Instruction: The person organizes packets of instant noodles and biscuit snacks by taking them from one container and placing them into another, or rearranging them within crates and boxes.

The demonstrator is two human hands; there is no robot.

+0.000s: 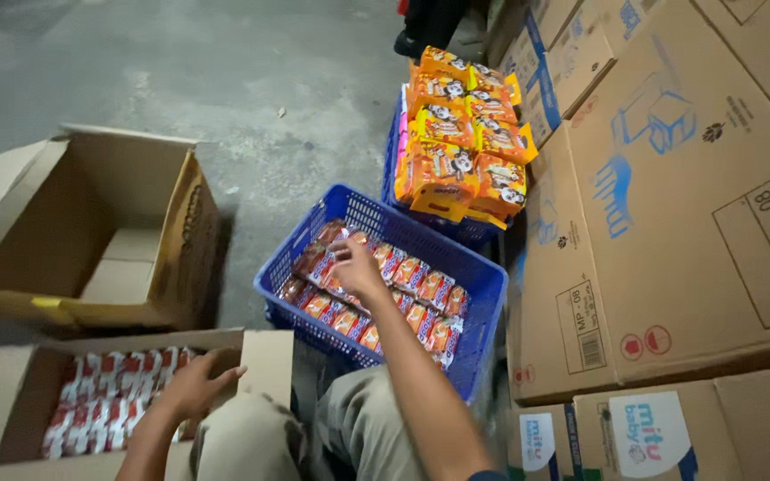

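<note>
1. Right hand – reaches forward into the blue basket at the middle of the scene. Its fingers are curled down onto the red and orange packets packed in rows inside; whether they grip one cannot be told.
2. Left hand – rests in the near-left cardboard box, fingers spread loosely open over the red and white packets that fill it. It touches the packets at the box's right end and holds nothing.
3. The person's knees, in light trousers, sit between that box and the basket.
4. An open cardboard box stands on the floor at far left, lying tilted with its flaps open and its inside bare.
5. A second blue basket stands just beyond the first, heaped with orange and yellow packs.
6. Large sealed cartons are stacked along the right side, touching both baskets' right edges.
</note>
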